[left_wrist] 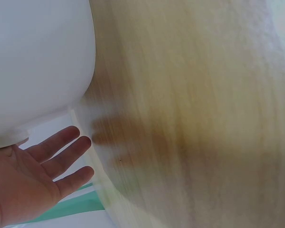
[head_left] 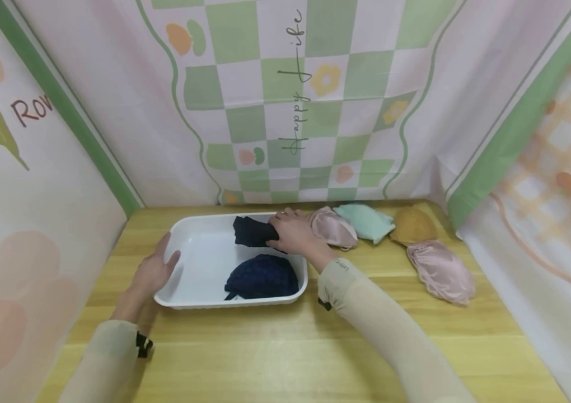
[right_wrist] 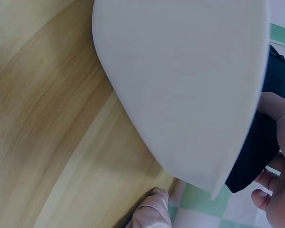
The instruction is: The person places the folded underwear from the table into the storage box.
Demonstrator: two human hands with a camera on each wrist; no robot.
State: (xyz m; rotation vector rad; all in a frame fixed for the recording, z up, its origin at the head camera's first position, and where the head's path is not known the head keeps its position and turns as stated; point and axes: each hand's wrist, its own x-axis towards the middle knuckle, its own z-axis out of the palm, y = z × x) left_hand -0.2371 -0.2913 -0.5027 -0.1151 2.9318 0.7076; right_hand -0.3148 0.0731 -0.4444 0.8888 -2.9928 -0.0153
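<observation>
My right hand [head_left: 293, 232] grips a folded black bra [head_left: 253, 231] over the far right corner of a white tray [head_left: 190, 302]. In the right wrist view, the thumb presses on the dark cloth [right_wrist: 256, 156] just past the rim. A navy bra [head_left: 262, 277], folded to one cup, lies in the tray's near right part with a strap trailing left. At the tray's left end, my left hand [head_left: 151, 271] holds the rim, thumb over it. Its other fingers [left_wrist: 69, 156] reach straight and spread outside, below the tray wall in the left wrist view.
Right of the tray, a pink bra [head_left: 335, 226], a mint bra [head_left: 365, 221], a mustard bra [head_left: 415, 225] and another pink bra [head_left: 441, 271] lie in a curved row on the wooden table [head_left: 245, 358]. Printed curtains [head_left: 285, 112] hang behind and at both sides.
</observation>
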